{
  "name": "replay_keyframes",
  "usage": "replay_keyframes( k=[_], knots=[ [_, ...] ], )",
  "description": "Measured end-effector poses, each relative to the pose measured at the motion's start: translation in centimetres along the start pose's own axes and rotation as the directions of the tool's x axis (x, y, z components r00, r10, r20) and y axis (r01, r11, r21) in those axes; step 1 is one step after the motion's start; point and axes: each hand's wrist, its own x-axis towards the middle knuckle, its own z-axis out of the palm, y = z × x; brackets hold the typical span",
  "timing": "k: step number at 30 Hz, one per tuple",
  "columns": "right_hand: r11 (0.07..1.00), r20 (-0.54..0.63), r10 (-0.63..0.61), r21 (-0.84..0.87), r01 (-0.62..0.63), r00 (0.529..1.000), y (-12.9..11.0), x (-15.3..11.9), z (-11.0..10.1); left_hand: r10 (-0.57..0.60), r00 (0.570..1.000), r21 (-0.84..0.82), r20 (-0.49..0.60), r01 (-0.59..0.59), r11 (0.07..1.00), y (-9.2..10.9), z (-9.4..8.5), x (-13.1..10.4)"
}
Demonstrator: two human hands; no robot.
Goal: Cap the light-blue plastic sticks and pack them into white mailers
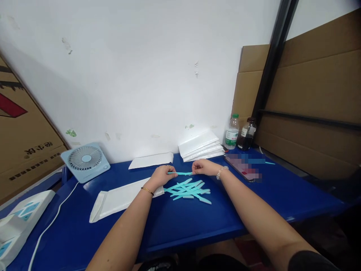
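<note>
Stick (183,174) spans your two hands, level, apparently off the worktop (203,222), between its back edge and the pile (191,188). Your left hand (162,177) pinches the left end, thumb against fingers; your right hand (205,167) has fingertips closed on the right end. Can't tell how hard.

Risks: near mailer (118,200) runs below your left forearm toward the worktop's left edge, its right end meeting the pile. Forearm drop could skew or crease it. Stack (201,146) at the back edge, right of centre, is unevenly layered; a knock from your right hand could slide it. Pile is crisscrossed, so pulling one could drag neighbours. Held piece is thin: a loose pinch could let it roll or fall.

Materials: worktop blue, smooth, slight sheen. Mailers white, flat, near one wrinkled at the folded end. Fan (86,162), back left corner: pale blue, squarish, round grille, plastic by the look. Bottles at the back right: one clear with a green cap (235,116), one dark-filled. Pile pieces: slim teal handles, wider paler ends. Right wrist: clear beads (220,173).
</note>
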Motion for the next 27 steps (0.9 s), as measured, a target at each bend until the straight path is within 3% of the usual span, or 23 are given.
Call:
replay_keyframes(
  k=[5,8,10,14,19,24,27],
  knots=[
    [0.995,-0.033,0.078,-0.065,-0.080,0.996,0.8,-0.7,-0.7,-0.060,0.998,-0.077,-0.027,0.058,0.995,-1.9,-0.8,-0.6],
    [0.987,-0.050,-0.053,-0.156,0.044,0.997,-0.5,-0.9,-0.2,-0.067,0.998,-0.042,-0.019,0.066,0.997,-2.0,-0.8,-0.7],
    [0.965,0.001,-0.144,-0.223,0.140,0.990,-1.6,-0.8,0.5,-0.048,0.998,-0.022,-0.034,0.047,0.999,-1.6,-0.8,-0.8],
    [0.935,0.085,-0.182,-0.293,0.199,0.980,-2.9,-0.3,1.5,0.034,0.999,-0.025,0.003,-0.034,0.999,-0.2,-0.7,-1.2],
    [0.966,-0.002,-0.213,-0.150,0.210,0.977,-1.8,-0.3,0.8,0.107,0.990,-0.003,0.094,-0.107,0.994,1.0,-0.5,-1.4],
    [0.976,-0.052,-0.217,-0.035,0.215,0.975,-1.0,-0.9,-0.6,0.087,0.996,0.061,-0.036,-0.084,0.995,1.1,-0.6,-1.0],
    [0.979,-0.091,-0.199,0.023,0.202,0.976,-0.9,-1.2,-1.1,0.100,0.995,0.030,-0.025,-0.100,0.995,1.3,-0.7,-1.0]
  ],
)
